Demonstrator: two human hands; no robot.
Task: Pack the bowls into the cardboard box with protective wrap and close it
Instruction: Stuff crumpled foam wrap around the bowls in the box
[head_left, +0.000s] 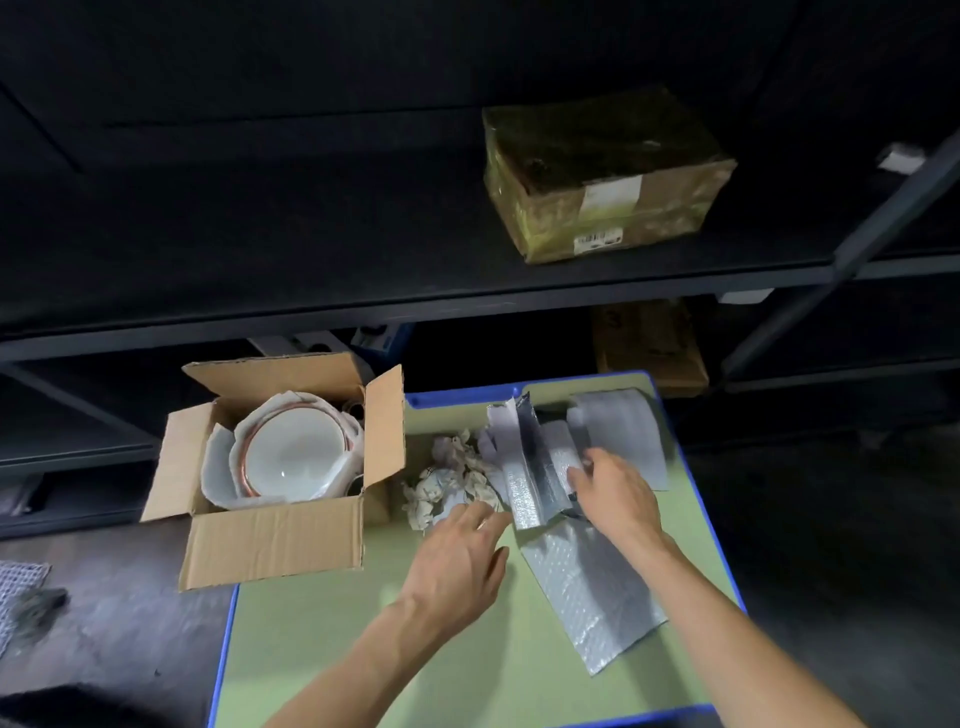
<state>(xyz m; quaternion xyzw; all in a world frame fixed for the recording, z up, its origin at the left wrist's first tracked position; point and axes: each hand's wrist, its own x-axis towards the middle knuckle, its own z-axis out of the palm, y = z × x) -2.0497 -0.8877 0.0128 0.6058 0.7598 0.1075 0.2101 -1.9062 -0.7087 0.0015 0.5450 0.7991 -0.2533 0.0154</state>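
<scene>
Right now, bottom of frame: both bare forearms reach in over a green table (322, 649) with a blue edge.

Left hand (462, 561), centre frame: open, fingers straight and spread, nothing in it. Its fingertips sit at the near edge of a wad of crumpled paper (452, 478); can't tell if they touch.

Right hand (613, 493), right of centre: lies on a folded wrap piece (524, 467) that stands up in a ridge, fingers bent down onto it. Can't tell whether it actually grips or only presses.

A flat bubble wrap sheet (592, 597) lies on the table under and in front of the right wrist, running toward lower right. More wrap sheets (623, 431) are piled just behind the right hand, near the far table edge.

Cardboard box (270, 540), left of centre: sits at the left table edge, partly overhanging it, all four flaps open. Bowls (293, 452) are inside: white, reddish rim, nested, mouth up. A white foam sheet (218, 467) lines the box around them.

Behind the table is a dark shelf (415, 306). A brown carton (649, 343) sits on its lower level, just past the far table edge. A taped box (602, 171) with a barcode label is on the upper level, upper right of frame.
</scene>
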